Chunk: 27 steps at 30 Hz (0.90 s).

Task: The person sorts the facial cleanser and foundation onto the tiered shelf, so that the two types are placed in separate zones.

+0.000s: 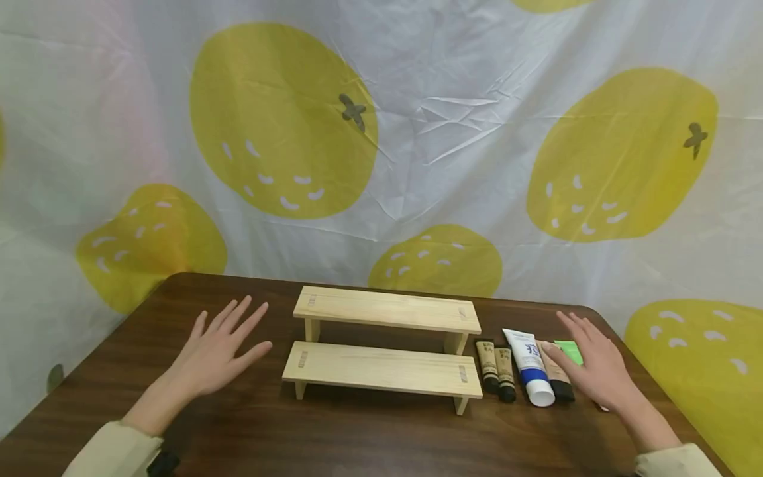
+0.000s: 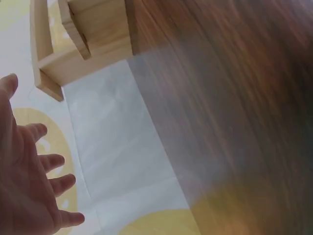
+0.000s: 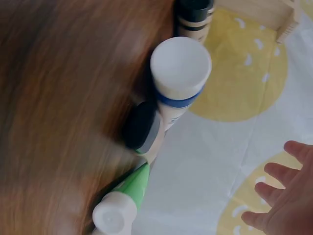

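Observation:
My left hand [image 1: 216,351], fingers spread and straight, hovers over the table left of two low wooden stands; it holds nothing. The rear stand [image 1: 387,309] is behind the front stand [image 1: 381,368]. On the right, my right hand [image 1: 596,364] is held above a row of tubes, its fingers extended and nothing in its grasp. In that row lie two small tan tubes with black caps [image 1: 487,364], a white tube with a blue band [image 1: 529,364], a beige tube with a black cap [image 1: 560,381] and a green tube [image 1: 569,350], partly hidden by the right hand.
The dark brown wooden table [image 1: 357,437] has rounded far corners. Behind it hangs a white cloth [image 1: 441,132] printed with large yellow fruit shapes. A small black object [image 1: 163,462] shows at the left sleeve.

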### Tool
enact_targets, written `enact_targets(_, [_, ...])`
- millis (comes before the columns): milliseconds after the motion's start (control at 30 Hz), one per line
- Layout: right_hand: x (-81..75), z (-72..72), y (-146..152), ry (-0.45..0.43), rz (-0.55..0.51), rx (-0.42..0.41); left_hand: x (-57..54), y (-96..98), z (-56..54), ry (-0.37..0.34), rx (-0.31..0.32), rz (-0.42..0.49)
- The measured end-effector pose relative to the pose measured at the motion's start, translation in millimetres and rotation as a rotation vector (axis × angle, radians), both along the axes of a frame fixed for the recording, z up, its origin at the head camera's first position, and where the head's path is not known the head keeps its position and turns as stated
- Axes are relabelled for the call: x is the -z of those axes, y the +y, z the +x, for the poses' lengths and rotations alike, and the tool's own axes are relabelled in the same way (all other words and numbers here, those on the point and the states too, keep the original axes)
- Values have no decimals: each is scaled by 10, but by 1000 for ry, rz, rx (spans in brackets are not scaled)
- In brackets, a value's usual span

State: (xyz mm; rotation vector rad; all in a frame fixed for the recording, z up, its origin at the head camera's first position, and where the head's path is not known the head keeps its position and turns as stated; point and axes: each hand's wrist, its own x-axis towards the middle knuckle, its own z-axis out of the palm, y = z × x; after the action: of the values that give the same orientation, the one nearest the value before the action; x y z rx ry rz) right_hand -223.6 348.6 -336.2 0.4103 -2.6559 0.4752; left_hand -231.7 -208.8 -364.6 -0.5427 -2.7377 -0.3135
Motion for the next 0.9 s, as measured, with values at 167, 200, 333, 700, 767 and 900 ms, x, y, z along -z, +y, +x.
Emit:
enact_targets(167, [-67,-15,-9,-90,-199,-15,-45,88,25,56,25,28])
enact_targets(200, [-48,-39,5,-104,-234,17,-49,109,31,64,33,35])
enact_targets(333, [64,-188,151,-173,-385,91,-46,194,58,72,63,44])
enact_targets(700, [637,-747,687,-264,-609,99,23,345,131,34,116,17])
enact_targets(767, [729,-822,744,-294,-668,62,41,359,137,32,122,10])
enact_targets(900, [839,-897,735,-338,-747,57,75,393,146,29,135,-2])
